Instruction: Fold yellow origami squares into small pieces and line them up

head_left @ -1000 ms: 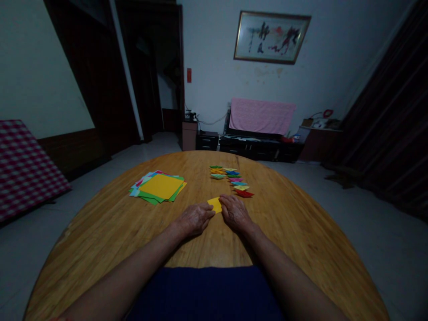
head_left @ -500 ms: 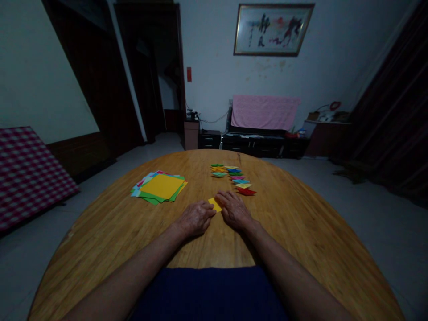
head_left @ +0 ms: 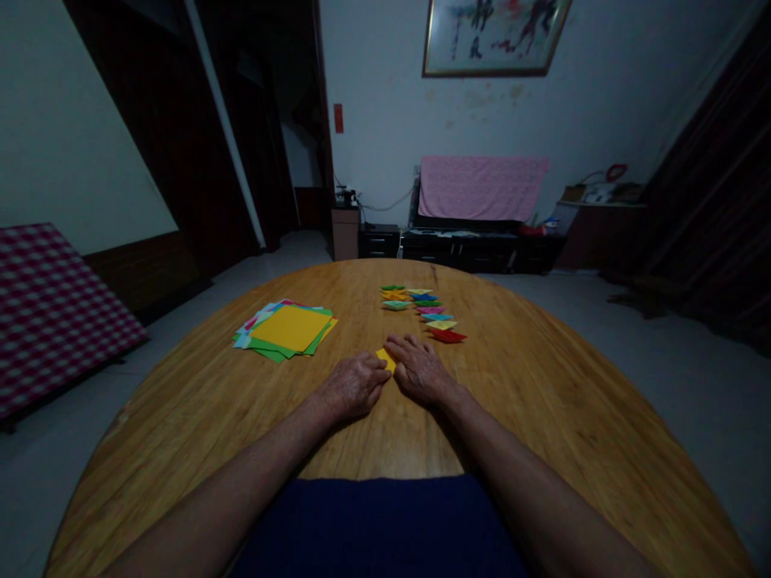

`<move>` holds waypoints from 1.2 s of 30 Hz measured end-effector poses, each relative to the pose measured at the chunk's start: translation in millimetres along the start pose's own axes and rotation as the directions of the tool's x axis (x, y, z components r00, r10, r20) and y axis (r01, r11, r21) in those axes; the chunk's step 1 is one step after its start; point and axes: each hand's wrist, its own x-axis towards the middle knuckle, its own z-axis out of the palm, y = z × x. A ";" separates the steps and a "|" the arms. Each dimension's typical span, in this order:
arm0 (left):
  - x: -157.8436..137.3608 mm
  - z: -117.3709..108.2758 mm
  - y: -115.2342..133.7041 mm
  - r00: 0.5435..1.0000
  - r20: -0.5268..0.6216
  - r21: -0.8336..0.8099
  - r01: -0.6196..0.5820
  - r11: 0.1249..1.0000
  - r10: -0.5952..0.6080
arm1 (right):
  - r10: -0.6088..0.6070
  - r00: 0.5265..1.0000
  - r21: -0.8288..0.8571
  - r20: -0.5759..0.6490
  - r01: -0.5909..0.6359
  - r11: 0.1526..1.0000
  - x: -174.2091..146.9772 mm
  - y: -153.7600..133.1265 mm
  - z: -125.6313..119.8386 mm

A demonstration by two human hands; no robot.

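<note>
A small folded piece of yellow paper lies on the round wooden table between my hands, mostly covered by them. My left hand has its fingers curled and pinches the left lower edge of the paper. From the other side my right hand grips the paper, bent fingers pressing over it and the thumb hidden beneath. Just beyond my right hand sits a red folded paper boat, the nearest of several small folded papers in different colours, among them a pale green one.
To the left lies a loose stack of square coloured sheets, a yellow sheet on top. The wooden table curves round me. Beyond it stand a low black cabinet and a pink cloth. A checked cloth hangs at far left.
The view has tilted slightly downward. Less of the yellow paper shows between my hands now, with my right hand covering more of it. Stack and folded papers stay in place.
</note>
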 end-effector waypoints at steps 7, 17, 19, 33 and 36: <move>2.8 2.4 -4.0 1.000 0.009 -0.009 0.000 1.000 0.000 | 0.024 1.000 -0.012 0.011 -0.024 1.000 2.7 -0.9 2.9; -1.8 10.8 -8.7 0.998 -0.066 -0.037 0.008 0.999 -0.010 | 0.102 0.992 0.030 -0.071 -0.101 0.994 10.4 3.7 13.0; -1.4 12.9 -10.0 0.994 -0.103 -0.051 0.035 0.998 -0.040 | 0.118 0.984 0.110 -0.135 -0.104 0.989 9.2 7.7 12.8; 21.2 17.1 -43.3 0.994 -0.076 -0.117 0.072 0.990 -0.081 | 0.024 0.988 0.233 -0.153 0.013 0.972 6.5 10.2 8.9; 27.0 13.4 -50.3 0.999 -0.013 -0.130 0.041 0.991 -0.043 | 0.036 0.986 0.249 -0.162 0.005 0.969 6.4 10.1 9.0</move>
